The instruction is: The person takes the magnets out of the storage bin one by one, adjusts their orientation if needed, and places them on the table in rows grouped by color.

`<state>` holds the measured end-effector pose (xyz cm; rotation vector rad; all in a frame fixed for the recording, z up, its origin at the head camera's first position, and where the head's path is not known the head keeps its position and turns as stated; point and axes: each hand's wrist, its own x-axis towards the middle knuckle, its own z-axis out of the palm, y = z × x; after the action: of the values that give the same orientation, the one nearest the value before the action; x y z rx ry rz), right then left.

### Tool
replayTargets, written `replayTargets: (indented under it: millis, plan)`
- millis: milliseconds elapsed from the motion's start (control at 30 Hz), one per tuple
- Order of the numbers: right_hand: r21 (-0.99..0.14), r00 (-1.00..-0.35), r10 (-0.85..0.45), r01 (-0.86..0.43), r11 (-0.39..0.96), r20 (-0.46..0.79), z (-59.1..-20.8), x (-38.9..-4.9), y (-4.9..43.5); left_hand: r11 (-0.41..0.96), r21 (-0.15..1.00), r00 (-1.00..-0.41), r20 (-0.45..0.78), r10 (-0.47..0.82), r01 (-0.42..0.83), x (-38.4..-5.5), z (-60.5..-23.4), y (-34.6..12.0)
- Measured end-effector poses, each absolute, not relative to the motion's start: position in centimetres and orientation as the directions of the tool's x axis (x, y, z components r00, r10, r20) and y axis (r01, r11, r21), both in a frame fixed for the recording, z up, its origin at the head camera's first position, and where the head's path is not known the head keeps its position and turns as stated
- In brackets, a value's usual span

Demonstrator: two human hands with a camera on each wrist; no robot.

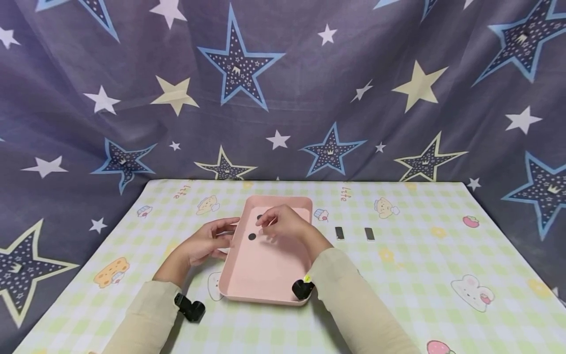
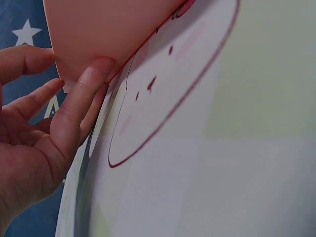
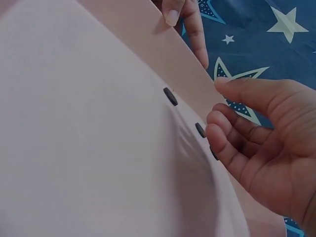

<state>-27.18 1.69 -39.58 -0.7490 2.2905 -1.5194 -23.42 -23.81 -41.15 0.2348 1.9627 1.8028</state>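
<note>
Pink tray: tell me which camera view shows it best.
The head view: it shows the pink tray nearly whole, floor and rim, with the right hand hiding part. The right wrist view shows only part of its inside, close up; the left wrist view, part of its outside, touched by the left hand.

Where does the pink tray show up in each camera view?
Head: the pink tray sits near the centre, in the lower half.
Left wrist: part of it fills the top left.
Right wrist: it spreads across the left and centre.
Shared landmark: the star-patterned cloth, visible in all three.
</note>
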Motion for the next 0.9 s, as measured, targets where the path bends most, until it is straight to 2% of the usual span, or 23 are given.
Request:
replayTargets:
  millis: [233,900]
  plan:
    - [-0.925,-0.825,-0.565,-0.222,0.307,0.011,-40.7,-27.5,1.4,0.123,0.975,-0.878,-0.218,0.425,-0.183,-23.5,-41.5,-24.0]
    - [-0.808,-0.807,-0.582,-0.405,0.428,0.097,-42.2,-28.2,0.1,0.124,0.979,-0.878,-0.202,0.434,-0.164,-23.4,-41.3,-23.9]
